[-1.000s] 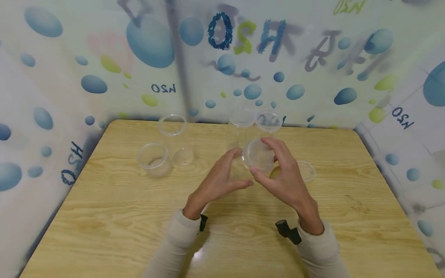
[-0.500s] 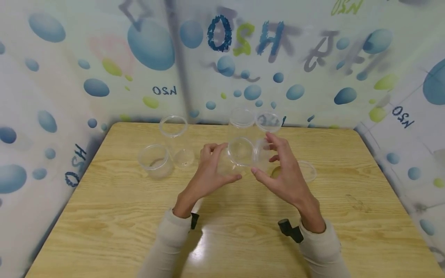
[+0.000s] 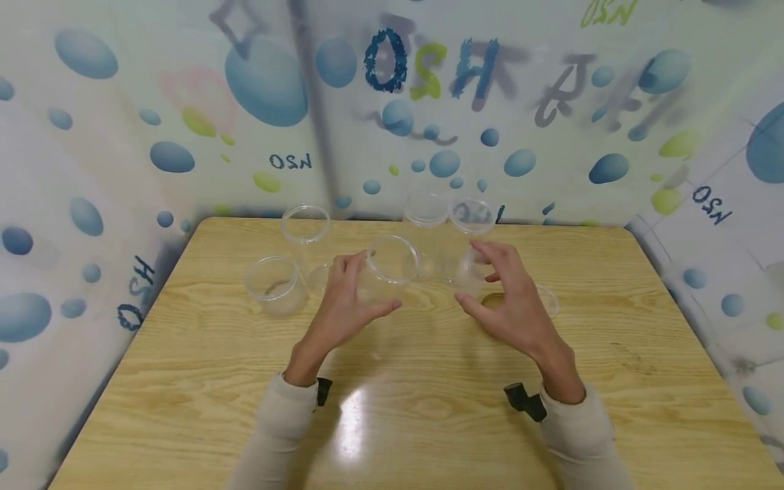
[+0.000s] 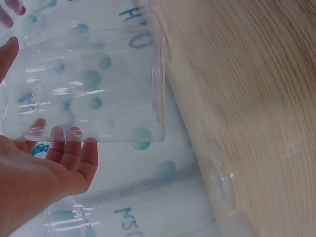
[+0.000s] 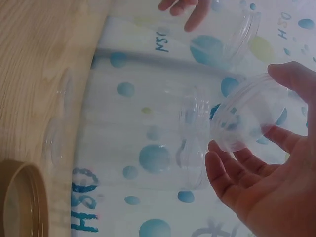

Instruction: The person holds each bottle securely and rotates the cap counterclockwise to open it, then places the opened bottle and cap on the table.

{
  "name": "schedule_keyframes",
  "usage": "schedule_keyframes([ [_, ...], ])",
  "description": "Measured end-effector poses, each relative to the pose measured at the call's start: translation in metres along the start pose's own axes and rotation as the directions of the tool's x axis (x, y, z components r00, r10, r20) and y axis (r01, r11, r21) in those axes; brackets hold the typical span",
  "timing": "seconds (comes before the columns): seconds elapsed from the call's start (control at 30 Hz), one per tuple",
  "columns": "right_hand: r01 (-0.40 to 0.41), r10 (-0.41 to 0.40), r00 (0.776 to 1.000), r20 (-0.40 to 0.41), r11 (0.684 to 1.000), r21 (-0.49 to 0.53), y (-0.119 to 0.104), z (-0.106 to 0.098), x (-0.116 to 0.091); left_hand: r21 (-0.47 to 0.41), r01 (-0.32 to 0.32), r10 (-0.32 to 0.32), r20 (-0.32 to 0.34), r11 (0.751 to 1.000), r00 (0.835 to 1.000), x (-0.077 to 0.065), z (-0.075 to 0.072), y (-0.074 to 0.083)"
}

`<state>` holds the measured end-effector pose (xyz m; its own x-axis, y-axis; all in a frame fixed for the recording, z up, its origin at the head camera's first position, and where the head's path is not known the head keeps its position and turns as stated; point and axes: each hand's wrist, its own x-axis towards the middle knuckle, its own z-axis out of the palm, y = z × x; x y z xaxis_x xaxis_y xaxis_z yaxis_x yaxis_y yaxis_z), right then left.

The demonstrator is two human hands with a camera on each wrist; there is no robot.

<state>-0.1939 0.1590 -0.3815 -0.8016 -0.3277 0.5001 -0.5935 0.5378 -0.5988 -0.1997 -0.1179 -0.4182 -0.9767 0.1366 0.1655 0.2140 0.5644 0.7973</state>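
- Backdrop: pale and smooth, printed with rounded blue and green drops; it rose behind the table.
- Table: pale yellow wood-look surface, streaked with fine grain and marked by a bright glare spot.
- Sleeves: off-white cloth, snug at the cuffs; both forearms reached in from the near side, well apart.
- Tall clear jar: glossy, see-through, straight-walled cylinder with a rounded base edge. It was in the left hand, mouth uppermost, in front of the pair of rear jars; I could not tell whether its base touched the tabletop.
- Rear jars: two clear cylinders, upright, close beside each other.
- Left rear jar: a similar upright cylinder, round-rimmed.
- Left hand: clasped on the jar near its mouth, thumb on one side, bent fingers on the other.
- Right hand: thumb and fingers pinched a cap across its rim, just right of the jar.
- Short jar: squat, clear, wide-mouthed, near the left rear jar.
- Clear cap: shallow, round, slightly cloudy, ridged at the rim; held tilted, apart from the jar.
- Golden-brown hoop: opaque, round, resting on the table beyond the right hand.
- Wrist devices: small, black, one at each cuff.
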Motion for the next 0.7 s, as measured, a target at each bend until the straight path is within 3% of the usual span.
schedule_keyframes([
  [0.27, -0.098, 0.098, 0.995, 0.011, 0.995, -0.005, 0.016, -0.007, -0.002, -0.004, 0.023, -0.023, -0.041, 1.0, 0.999, -0.004, -0.01, -0.01],
  [0.7, -0.263, 0.262, 0.965, 0.03, 0.964, 0.03, 0.037, -0.007, -0.002, -0.009, 0.058, -0.058, -0.052, 0.998, 0.997, -0.01, -0.017, -0.021],
])
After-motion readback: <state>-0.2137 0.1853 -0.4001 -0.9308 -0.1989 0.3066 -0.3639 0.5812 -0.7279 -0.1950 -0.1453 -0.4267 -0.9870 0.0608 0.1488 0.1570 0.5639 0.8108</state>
